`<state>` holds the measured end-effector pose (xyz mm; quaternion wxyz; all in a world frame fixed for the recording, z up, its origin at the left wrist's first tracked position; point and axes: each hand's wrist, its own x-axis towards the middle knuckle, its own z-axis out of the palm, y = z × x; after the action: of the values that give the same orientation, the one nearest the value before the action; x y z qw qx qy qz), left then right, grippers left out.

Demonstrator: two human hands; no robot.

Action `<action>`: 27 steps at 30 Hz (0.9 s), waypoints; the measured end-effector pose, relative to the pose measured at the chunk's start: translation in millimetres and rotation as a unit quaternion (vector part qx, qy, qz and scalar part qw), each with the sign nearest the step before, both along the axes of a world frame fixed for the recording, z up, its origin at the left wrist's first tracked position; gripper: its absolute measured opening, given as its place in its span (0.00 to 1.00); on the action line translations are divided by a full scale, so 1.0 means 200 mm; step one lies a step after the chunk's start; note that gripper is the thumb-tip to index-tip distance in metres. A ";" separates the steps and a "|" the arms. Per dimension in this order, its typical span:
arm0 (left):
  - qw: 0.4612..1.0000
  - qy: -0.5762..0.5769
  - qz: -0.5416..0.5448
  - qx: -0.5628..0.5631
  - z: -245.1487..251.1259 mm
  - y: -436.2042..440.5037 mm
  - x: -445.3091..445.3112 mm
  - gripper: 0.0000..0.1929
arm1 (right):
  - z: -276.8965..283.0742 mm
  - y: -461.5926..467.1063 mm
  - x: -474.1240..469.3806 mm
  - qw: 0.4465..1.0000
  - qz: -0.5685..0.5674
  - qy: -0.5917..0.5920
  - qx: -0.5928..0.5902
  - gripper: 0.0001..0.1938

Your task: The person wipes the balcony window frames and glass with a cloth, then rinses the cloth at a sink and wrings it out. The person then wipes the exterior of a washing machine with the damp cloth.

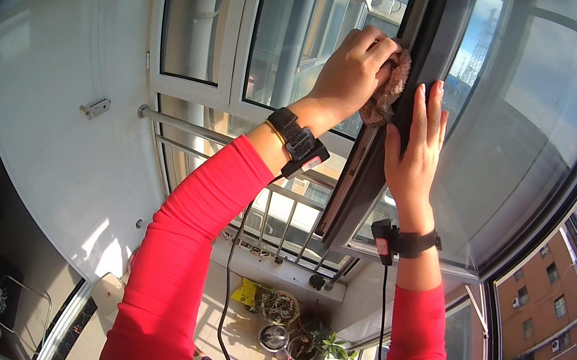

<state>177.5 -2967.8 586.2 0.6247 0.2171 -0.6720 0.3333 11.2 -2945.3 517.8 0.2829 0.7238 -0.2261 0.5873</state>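
Observation:
Bunched in my left hand (pixel 353 71) is a pinkish-brown cleaning cloth (pixel 395 83), pressed to the edge of a dark window frame (pixel 442 40). Part of the cloth is hidden behind my fingers. My right hand (pixel 416 153) lies flat with fingers spread against the same frame, a little lower and to the right, holding nothing. The glass pane (pixel 537 130) of this open window sash reaches away to the right. Black straps with small boxes sit on both my wrists, and a cable hangs from each.
Metal railings (pixel 188 126) run behind my left forearm. Potted plants (pixel 278 309) and a yellow bag (pixel 245 291) are on the tiled floor below. White-framed windows (pixel 242 29) stand ahead, beside a white wall (pixel 66 103) on the left. A brick building (pixel 543 331) shows outside at the right.

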 end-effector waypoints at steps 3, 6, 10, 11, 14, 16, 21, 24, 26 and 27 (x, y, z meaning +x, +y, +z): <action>0.998 0.043 -0.023 -0.048 0.32 -0.04 -0.02 0.17 | 0.00 0.00 0.00 1.000 -0.014 0.010 -0.014 0.36; 0.979 0.070 -0.189 0.038 0.38 -0.08 -0.03 0.13 | 0.00 -0.02 0.00 1.000 -0.011 0.005 -0.019 0.35; 0.995 0.053 -0.063 -0.059 0.08 -0.12 -0.03 0.16 | -0.01 -0.05 0.00 0.999 -0.001 0.004 -0.036 0.34; 0.997 0.042 -0.064 -0.028 -0.02 -0.12 -0.02 0.16 | -0.01 -0.05 -0.01 0.999 0.003 0.005 -0.040 0.34; 0.994 0.047 -0.068 0.067 -0.43 -0.06 -0.01 0.18 | -0.01 -0.06 -0.03 0.999 0.019 0.019 -0.037 0.35; 0.988 0.035 -0.084 0.128 -0.68 -0.01 0.02 0.20 | 0.00 -0.06 -0.03 0.998 0.039 0.024 -0.053 0.33; 0.969 0.051 -0.092 0.222 -1.02 0.09 0.03 0.16 | 0.00 -0.01 -0.03 0.997 0.013 0.025 -0.071 0.31; 0.956 0.040 -0.111 0.268 -0.86 0.08 0.04 0.14 | 0.01 0.02 -0.05 0.999 -0.011 0.052 -0.008 0.34; 0.962 0.094 -0.130 0.222 -0.69 0.05 0.03 0.13 | 0.01 0.02 -0.07 0.998 -0.001 0.064 0.008 0.34; 0.962 0.127 -0.144 0.194 -0.60 0.01 0.03 0.14 | 0.01 0.02 -0.07 0.997 -0.013 0.065 -0.029 0.34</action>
<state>184.0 -2965.5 465.6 0.6923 0.2755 -0.6630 0.0727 -2.7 -2941.6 520.7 0.3253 0.7491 -0.1991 0.5417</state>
